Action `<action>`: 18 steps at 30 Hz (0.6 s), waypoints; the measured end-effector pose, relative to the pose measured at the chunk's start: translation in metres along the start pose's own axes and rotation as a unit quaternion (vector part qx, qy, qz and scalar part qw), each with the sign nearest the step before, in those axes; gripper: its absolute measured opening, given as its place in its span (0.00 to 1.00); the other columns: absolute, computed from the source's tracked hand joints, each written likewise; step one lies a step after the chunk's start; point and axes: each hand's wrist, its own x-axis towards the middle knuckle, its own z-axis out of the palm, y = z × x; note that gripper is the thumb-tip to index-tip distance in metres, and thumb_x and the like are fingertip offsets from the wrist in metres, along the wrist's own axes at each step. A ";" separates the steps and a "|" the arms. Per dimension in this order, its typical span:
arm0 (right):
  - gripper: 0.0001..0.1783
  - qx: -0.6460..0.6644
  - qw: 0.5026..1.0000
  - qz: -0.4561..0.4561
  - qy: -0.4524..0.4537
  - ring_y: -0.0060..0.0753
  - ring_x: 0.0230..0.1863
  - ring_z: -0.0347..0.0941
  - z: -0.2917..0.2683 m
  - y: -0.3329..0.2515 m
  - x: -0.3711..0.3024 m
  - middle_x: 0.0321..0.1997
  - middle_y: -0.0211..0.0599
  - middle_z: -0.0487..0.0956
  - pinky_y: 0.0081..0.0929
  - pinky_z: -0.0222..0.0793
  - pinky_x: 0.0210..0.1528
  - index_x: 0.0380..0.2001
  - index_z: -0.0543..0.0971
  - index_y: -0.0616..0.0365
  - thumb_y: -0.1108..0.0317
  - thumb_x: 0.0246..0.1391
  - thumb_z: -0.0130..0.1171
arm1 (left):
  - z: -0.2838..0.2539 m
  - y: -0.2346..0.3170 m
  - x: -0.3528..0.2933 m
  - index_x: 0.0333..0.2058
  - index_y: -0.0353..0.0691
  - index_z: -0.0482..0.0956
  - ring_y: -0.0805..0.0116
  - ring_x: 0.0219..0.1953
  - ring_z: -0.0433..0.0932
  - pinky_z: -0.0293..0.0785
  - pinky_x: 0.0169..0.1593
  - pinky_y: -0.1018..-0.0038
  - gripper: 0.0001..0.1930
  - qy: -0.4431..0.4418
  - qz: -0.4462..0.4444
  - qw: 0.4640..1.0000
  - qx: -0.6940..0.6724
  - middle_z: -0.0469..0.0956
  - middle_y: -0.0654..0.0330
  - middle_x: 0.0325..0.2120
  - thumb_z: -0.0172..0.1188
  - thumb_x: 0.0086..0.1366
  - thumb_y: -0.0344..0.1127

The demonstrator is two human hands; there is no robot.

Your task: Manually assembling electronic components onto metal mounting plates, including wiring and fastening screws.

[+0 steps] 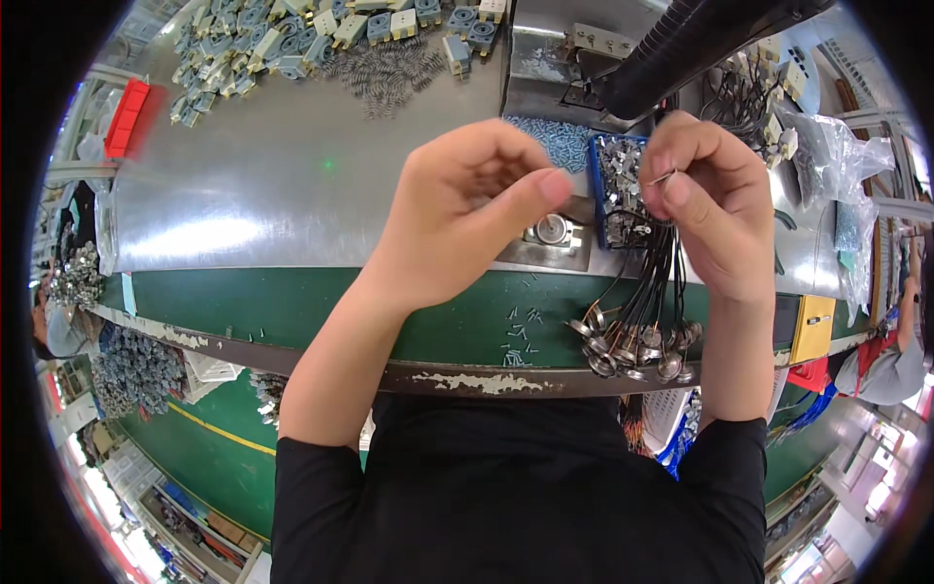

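Note:
My right hand (pixel 715 200) is raised over the right part of the bench, its thumb and fingers pinching a thin wire-like piece (pixel 664 178). Below it runs a bundle of black wires (pixel 662 277), ending in round metal caps (pixel 637 350) at the bench's front edge. My left hand (pixel 477 209) hovers to the left with fingers curled and thumb tip close to the index finger; whatever it holds, if anything, is hidden. Just right of its thumb, a metal fixture (pixel 553 230) with a round centre sits on the bench.
A blue tray (pixel 597 195) of small metal parts stands beside a heap of bluish screws (pixel 555 141). Grey-and-white switch-like blocks (pixel 292 44) and springs (pixel 384 73) lie at the back left. A black tube (pixel 671 58) slants overhead. Loose screws (pixel 520 336) lie on the green strip (pixel 233 302).

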 end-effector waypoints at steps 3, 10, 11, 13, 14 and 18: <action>0.05 -0.170 0.985 0.007 0.007 0.16 0.37 0.71 -0.016 -0.003 -0.006 0.38 0.28 0.79 0.18 0.67 0.41 0.36 0.81 0.65 0.76 0.62 0.68 | -0.014 -0.009 0.001 0.42 0.36 0.84 0.64 0.42 0.85 0.79 0.47 0.70 0.14 0.019 0.119 0.948 0.293 0.86 0.57 0.39 0.77 0.60 0.30; 0.03 -0.389 0.919 0.058 -0.016 0.32 0.40 0.74 0.002 0.005 -0.009 0.36 0.35 0.78 0.29 0.68 0.46 0.35 0.80 0.65 0.78 0.59 0.65 | -0.007 -0.029 0.004 0.42 0.38 0.89 0.59 0.47 0.84 0.80 0.53 0.65 0.18 -0.052 0.166 0.923 0.344 0.87 0.57 0.43 0.80 0.51 0.29; 0.03 -0.390 0.919 0.060 -0.015 0.32 0.40 0.74 0.004 0.006 -0.007 0.36 0.35 0.78 0.29 0.68 0.46 0.35 0.80 0.65 0.78 0.59 0.65 | -0.008 -0.031 0.005 0.42 0.38 0.89 0.59 0.47 0.84 0.80 0.53 0.65 0.18 -0.053 0.165 0.923 0.343 0.87 0.57 0.43 0.80 0.51 0.29; 0.03 -0.444 0.895 0.014 -0.038 0.38 0.41 0.74 0.007 0.011 -0.004 0.37 0.39 0.78 0.31 0.69 0.47 0.36 0.80 0.66 0.78 0.59 0.64 | -0.011 -0.036 0.004 0.41 0.37 0.89 0.59 0.48 0.84 0.80 0.52 0.65 0.17 -0.057 0.170 0.926 0.332 0.87 0.58 0.44 0.80 0.50 0.28; 0.03 -0.445 0.893 0.037 -0.048 0.42 0.42 0.73 0.010 0.011 -0.003 0.37 0.41 0.77 0.34 0.68 0.47 0.36 0.80 0.66 0.78 0.59 0.63 | -0.011 -0.038 0.004 0.41 0.37 0.89 0.59 0.48 0.84 0.80 0.52 0.65 0.17 -0.056 0.169 0.927 0.330 0.87 0.58 0.44 0.80 0.50 0.28; 0.03 -0.456 0.886 0.046 -0.072 0.42 0.41 0.72 0.012 0.017 0.000 0.36 0.41 0.77 0.34 0.68 0.47 0.36 0.79 0.66 0.79 0.60 0.62 | -0.012 -0.042 0.003 0.42 0.37 0.89 0.58 0.49 0.84 0.81 0.52 0.64 0.18 -0.062 0.170 0.932 0.315 0.86 0.58 0.45 0.80 0.50 0.27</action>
